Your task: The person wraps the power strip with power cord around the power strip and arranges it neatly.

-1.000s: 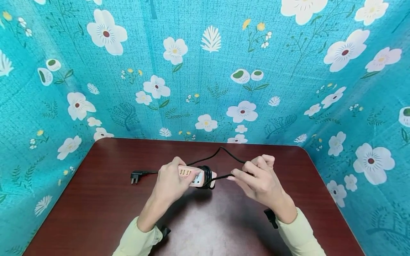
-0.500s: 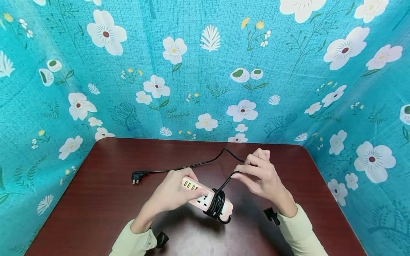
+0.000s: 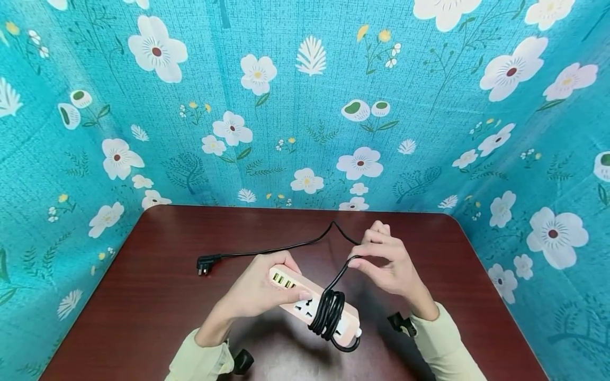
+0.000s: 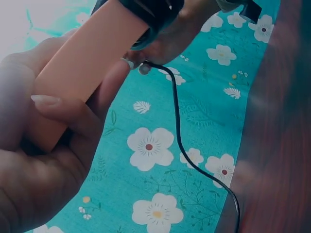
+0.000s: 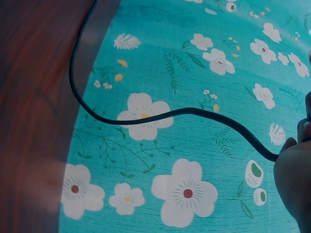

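Observation:
My left hand (image 3: 262, 286) grips one end of a pale pink power strip (image 3: 350, 325), tilted with its far end down to the right. Several turns of black cord (image 3: 329, 315) wrap around the strip's right part, and a small loop hangs at its end. USB ports and sockets face up. To the right, my right hand (image 3: 388, 259) pinches the cord, which runs taut up from the wraps. In the left wrist view, fingers curl round the plain underside of the power strip (image 4: 92, 58). Only the edge of my right hand (image 5: 296, 179) shows in the right wrist view.
The cord's free length runs left across the dark red table (image 3: 162, 296) to a black plug (image 3: 206, 263). A blue floral cloth (image 3: 286, 106) hangs behind and along both sides. Black wrist devices (image 3: 243, 361) sit below the sleeves.
The power strip has swung from near level to slanting down right and come lower, showing more of its wrapped end. My right hand has shifted slightly left, still holding the cord.

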Demonstrator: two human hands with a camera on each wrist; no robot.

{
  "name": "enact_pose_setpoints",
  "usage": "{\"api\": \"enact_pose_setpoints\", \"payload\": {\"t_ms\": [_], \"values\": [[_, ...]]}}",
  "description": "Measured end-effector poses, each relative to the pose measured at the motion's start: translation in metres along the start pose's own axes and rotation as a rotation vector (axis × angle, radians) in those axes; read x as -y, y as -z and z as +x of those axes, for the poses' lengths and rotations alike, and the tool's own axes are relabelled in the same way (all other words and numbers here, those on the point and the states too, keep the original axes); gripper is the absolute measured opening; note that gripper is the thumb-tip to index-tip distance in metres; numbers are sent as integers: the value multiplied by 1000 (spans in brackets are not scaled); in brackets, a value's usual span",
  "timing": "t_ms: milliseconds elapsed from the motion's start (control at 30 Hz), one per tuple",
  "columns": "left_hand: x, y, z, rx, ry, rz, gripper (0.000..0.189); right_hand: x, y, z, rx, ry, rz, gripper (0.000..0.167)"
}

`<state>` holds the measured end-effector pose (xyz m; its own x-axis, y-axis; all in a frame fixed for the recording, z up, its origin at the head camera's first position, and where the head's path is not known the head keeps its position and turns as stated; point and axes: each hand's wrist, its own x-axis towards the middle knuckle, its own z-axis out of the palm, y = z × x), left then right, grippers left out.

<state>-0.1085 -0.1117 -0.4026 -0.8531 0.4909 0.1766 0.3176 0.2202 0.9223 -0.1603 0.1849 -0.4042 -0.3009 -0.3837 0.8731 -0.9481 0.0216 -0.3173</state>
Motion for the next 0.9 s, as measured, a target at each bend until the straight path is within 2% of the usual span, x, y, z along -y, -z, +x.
{"api": "enact_pose_setpoints", "payload": {"t_ms": [133,300,633,900], "values": [[1,-2,1,-5,-34,-61,26,-5,-2,-5,-5,-4,67,10],[1,-6,4,-31,-79,-128,26,-11,-5,-15,-13,-72,127,2],[1,-15,12,-118,-163,-246,22,-15,-23,-32,-87,-181,267,6],[1,-16,16,-103,-226,-297,21,-14,-40,-36,-78,-231,349,14]]}}
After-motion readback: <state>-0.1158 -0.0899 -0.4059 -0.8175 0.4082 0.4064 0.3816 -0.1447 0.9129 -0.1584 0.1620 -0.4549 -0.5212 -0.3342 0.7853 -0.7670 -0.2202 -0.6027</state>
